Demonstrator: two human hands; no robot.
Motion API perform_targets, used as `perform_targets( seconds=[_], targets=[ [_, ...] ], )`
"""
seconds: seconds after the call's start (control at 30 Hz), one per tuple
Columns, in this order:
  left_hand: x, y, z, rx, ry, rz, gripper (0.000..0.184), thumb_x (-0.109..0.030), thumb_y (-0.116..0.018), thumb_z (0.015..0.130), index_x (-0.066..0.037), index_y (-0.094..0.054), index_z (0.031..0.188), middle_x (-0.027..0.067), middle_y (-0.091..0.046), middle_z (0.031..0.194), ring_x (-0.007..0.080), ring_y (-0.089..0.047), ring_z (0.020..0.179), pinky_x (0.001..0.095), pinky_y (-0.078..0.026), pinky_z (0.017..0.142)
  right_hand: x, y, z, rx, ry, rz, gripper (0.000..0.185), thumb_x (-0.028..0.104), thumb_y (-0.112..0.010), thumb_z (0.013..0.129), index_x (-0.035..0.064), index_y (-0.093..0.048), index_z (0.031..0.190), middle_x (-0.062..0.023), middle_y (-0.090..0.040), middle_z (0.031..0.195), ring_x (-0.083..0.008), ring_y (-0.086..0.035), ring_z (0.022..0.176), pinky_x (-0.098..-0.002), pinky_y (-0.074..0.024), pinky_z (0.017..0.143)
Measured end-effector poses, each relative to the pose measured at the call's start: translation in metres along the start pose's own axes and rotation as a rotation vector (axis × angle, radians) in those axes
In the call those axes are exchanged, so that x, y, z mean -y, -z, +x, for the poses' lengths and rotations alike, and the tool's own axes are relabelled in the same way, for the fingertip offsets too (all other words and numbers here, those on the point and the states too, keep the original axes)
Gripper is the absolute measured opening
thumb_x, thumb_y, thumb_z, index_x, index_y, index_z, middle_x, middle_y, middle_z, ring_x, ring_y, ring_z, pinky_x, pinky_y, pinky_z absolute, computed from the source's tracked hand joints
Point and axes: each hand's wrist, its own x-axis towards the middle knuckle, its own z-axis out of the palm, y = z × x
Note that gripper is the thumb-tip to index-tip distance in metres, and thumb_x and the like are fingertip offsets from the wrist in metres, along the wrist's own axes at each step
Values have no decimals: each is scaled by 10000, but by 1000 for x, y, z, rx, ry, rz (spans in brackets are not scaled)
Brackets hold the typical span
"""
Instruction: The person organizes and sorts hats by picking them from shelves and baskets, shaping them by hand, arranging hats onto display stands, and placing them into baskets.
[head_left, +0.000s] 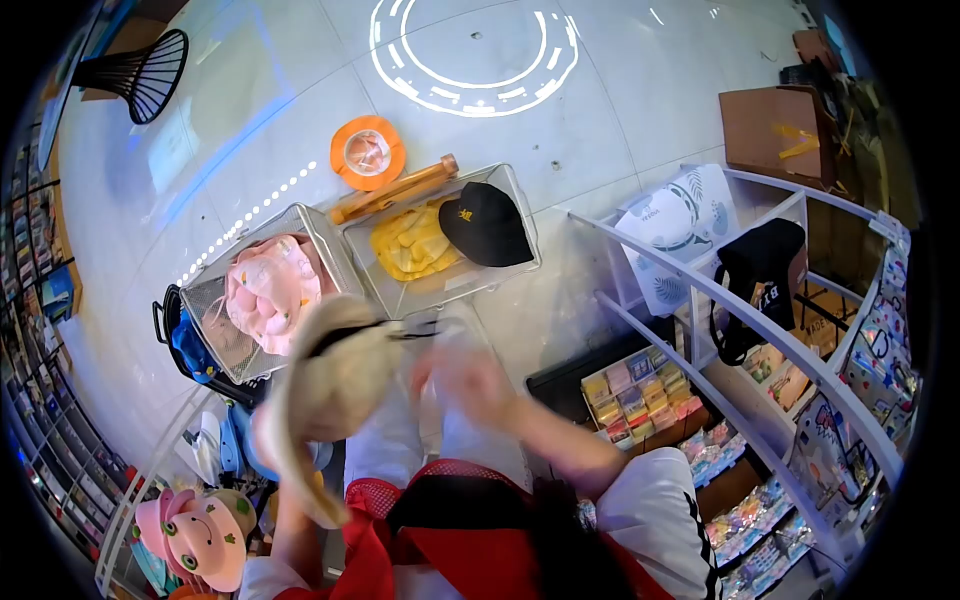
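A beige brimmed hat (pixel 352 378) with a dark band is held up on its side in front of my body, blurred by motion. My left hand (pixel 268 438) grips it by the brim, and most of its fingers are behind the hat. To the right of the crown is my right hand (pixel 465 382), too smeared to show whether its fingers are closed. Dark thin ends stick out from the band towards that hand. Beyond the hat, a wire basket (pixel 215 330) holds a pink hat (pixel 268 290). Beside it, another basket (pixel 520 185) contains a yellow hat (pixel 412 242) and a black cap (pixel 487 225).
An orange hat (pixel 391 142) lies on the floor by an orange-brown tube (pixel 400 188). Pink frog-faced hats (pixel 195 535) hang at lower left. On the right stands a white-railed rack (pixel 740 300) with bags and small packets. A cardboard box (pixel 770 130) sits behind it.
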Motion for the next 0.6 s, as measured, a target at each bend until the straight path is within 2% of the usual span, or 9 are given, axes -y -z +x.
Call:
perform_targets(
  seconds=[0.03, 0.07, 0.1, 0.17, 0.27, 0.37, 0.47, 0.5, 0.6],
  targets=[
    [7, 11, 5, -69, 83, -32, 332, -198, -528, 792, 10, -501, 1050, 121, -522, 1030, 241, -513, 922, 331, -409, 802, -11, 16, 17, -254, -34, -124, 137, 143, -505, 812, 11, -539, 817, -106, -535, 835, -184, -533, 738, -285, -420, 657],
    [15, 21, 10, -141, 163, -70, 369, -204, -510, 817, 16, -467, 1110, 119, -497, 1110, 226, -488, 993, 332, -388, 858, -44, 43, 35, -506, 2, -608, 106, 94, -547, 765, 10, -537, 827, -115, -542, 859, -209, -532, 777, -299, -413, 708],
    [32, 32, 16, -151, 102, 144, 382, -186, -515, 805, 25, -454, 1118, 134, -488, 1117, 237, -476, 1011, 335, -376, 867, -78, 76, 47, -571, -8, -854, 307, 90, -621, 692, 9, -506, 965, -138, -509, 991, -259, -489, 917, -330, -383, 803],
    [57, 41, 25, -170, -18, 571, 413, -149, -526, 780, 41, -429, 1134, 164, -472, 1131, 259, -453, 1046, 342, -351, 886, -130, 118, 63, -667, -131, -1245, 659, 138, -702, 607, 17, -373, 1164, -138, -410, 1161, -309, -394, 1053, -376, -324, 892],
    [12, -2, 60, 203, 63, 253, 591, -22, -569, 676, 14, -336, 1217, 185, -379, 1229, 294, -350, 1153, 339, -254, 965, -201, 162, 72, -485, -468, -1483, 977, 214, -760, 526, 38, -173, 1287, -126, -288, 1282, -322, -334, 1123, -428, -290, 927],
    [10, -33, 51, 511, -43, 321, 715, -82, -663, 624, 4, -303, 1236, 185, -366, 1238, 333, -332, 1152, 372, -242, 972, -224, 182, 73, -433, -577, -1516, 603, 199, -704, 584, 51, -438, 1105, -132, -505, 1052, -298, -470, 983, -429, -369, 817],
    [17, -64, 42, 627, -105, 420, 656, -121, -671, 612, -11, -369, 1184, 157, -418, 1185, 301, -377, 1113, 390, -253, 960, -225, 197, 73, -529, -498, -1342, 298, 181, -644, 626, 27, -553, 864, -169, -566, 768, -340, -540, 778, -433, -413, 692],
    [21, -74, 41, 658, -108, 427, 638, -125, -671, 609, -15, -385, 1169, 149, -435, 1166, 292, -387, 1102, 394, -257, 955, -202, 193, 76, -709, -461, -1263, 250, 185, -606, 658, -15, -576, 804, -231, -565, 768, -379, -546, 739, -414, -430, 658],
    [44, -101, 41, 615, -146, 407, 520, -121, -651, 609, -43, -463, 1087, 108, -509, 1061, 259, -457, 1019, 386, -330, 894, -110, 183, 59, -976, -299, -660, 255, 117, -622, 651, -42, -579, 845, -122, -614, 782, -189, -566, 696, -298, -433, 672]
  ],
)
